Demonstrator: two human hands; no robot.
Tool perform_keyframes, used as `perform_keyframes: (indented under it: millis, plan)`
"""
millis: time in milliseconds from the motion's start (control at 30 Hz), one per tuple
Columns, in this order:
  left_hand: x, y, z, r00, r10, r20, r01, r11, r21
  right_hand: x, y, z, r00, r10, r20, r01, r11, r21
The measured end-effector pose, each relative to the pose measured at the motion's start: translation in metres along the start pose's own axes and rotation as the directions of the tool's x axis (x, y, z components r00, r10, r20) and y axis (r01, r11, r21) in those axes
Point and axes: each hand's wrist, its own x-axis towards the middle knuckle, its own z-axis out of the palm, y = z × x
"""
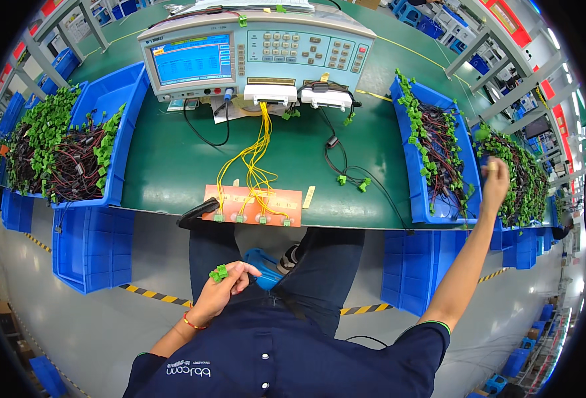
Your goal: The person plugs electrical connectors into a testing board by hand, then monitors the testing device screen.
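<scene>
My left hand is over my lap, its fingers curled and one fingertip pointing right. Small green terminal connectors are held in it; any wires on them are hidden. My right arm stretches out to the far right, where my right hand is at the edge of a heap of wire harnesses with green connectors. Its fingers are drawn together, and what they grip is too small to make out. A blurred green patch shows just beyond them. Left of this hand lies a blue bin with more dark-red harnesses.
An electronic tester stands at the back of the green table. Yellow wires run from it to an orange fixture board at the front edge. A black cable lies right of them. Harnesses fill a left blue bin.
</scene>
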Motion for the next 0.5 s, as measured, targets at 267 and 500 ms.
perform_keyframes:
  millis: [267,500]
  plan:
    - [0.007,0.006,0.013,0.994,0.103,-0.030,-0.103,0.995,-0.015,-0.077,-0.194,0.019,0.983,-0.046,-0.177,0.073,0.987,0.146]
    - [0.016,0.025,0.034,0.957,0.285,-0.045,-0.287,0.957,-0.035,-0.271,-0.245,0.109,0.431,-0.052,0.901,-0.198,0.968,0.151]
